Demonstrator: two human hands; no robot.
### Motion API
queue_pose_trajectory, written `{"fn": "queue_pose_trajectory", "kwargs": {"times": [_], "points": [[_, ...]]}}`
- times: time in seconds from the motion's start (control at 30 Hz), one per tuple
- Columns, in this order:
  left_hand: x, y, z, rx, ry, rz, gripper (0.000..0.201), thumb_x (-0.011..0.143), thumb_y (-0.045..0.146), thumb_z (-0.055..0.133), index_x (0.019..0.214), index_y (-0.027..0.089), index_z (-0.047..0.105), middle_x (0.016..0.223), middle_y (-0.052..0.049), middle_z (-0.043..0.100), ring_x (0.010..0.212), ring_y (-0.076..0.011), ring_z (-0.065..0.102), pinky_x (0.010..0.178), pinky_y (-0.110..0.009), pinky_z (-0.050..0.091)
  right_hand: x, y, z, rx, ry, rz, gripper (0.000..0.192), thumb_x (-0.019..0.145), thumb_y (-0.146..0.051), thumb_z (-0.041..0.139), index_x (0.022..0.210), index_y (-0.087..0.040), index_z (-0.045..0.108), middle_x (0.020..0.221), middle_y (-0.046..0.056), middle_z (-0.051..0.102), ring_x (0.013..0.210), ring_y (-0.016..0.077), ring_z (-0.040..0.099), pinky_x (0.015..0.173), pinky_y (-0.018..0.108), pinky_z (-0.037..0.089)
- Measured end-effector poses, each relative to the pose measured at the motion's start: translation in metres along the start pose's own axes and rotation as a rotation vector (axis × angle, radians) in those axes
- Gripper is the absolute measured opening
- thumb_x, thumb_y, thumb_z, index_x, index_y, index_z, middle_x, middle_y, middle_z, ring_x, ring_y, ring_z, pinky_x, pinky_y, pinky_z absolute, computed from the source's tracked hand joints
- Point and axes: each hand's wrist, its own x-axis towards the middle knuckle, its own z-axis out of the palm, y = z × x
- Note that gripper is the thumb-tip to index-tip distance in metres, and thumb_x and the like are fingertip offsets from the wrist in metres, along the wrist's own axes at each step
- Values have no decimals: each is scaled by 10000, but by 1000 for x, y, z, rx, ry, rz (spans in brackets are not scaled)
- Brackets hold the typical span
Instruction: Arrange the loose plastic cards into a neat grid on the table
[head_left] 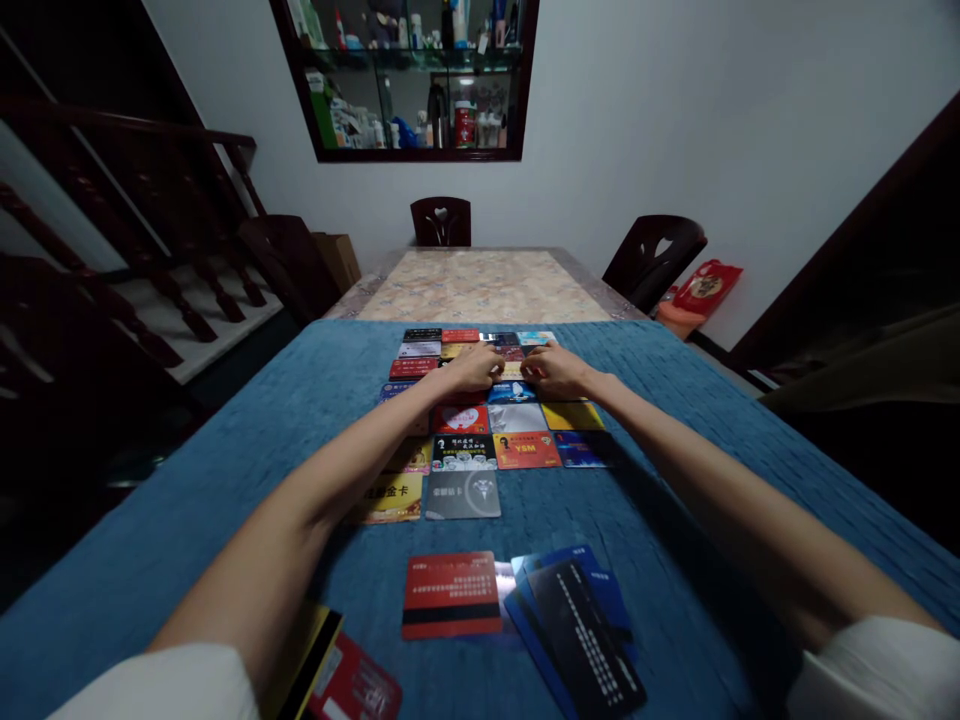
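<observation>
Head view: hands on glossy rectangular cards.

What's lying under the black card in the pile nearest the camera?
Under the black card several blue cards fan out, edges showing on its left and top. How many there are, and their faces, is hidden. The whole pile rests on the blue cloth.

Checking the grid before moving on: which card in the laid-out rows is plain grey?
The grey card at the right end of the nearest row, beside the yellow card; all other grid cards are brightly coloured or dark.

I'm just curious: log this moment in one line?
left hand: on card grid | right hand: same | loose cards: nearer edge
</observation>
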Motion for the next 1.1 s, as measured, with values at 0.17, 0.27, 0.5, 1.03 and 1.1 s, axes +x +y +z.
{"fn": "queue_pose_trajectory", "kwargs": {"times": [0.17,0.27,0.5,1.03,1.1], "points": [[-7,1,-3,3,23,10,274,896,199,486,1092,171,675,1172,-127,612,1117,-284,493,913,-408,409,-2,2,1,-19,17,21,225,860,-223,541,950,-152,735,1026,140,705,960,251,574,908,365,362],[-16,2,-6,29,45,14,294,911,215,473,1131,167,662,1197,-137,606,1138,-297,483,917,-435,396,-6,1,-1,-31,43,39,280,883,-260,534,1058,-151,724,1124,155,682,1011,275,555,914,390,378],[-46,13,-13,105,90,57,296,889,207,521,1148,168,659,1213,-142,606,1176,-311,471,933,-459,377,-23,-15,-9,-82,144,33,308,892,-234,563,1160,-181,704,1153,133,674,1049,299,513,803,367,398],[-148,61,-32,74,79,93,263,918,177,510,1149,164,635,1202,-139,595,1155,-291,465,918,-429,365,-71,-90,-21,2,230,-88,227,930,-256,549,1071,-216,723,1042,115,678,965,272,477,810,383,350],[-163,65,-33,54,73,90,258,924,181,512,1152,168,632,1198,-135,597,1155,-290,470,918,-432,375,-78,-104,-22,34,240,-114,220,932,-261,552,1066,-222,723,1025,112,680,969,274,479,810,384,354]]}}
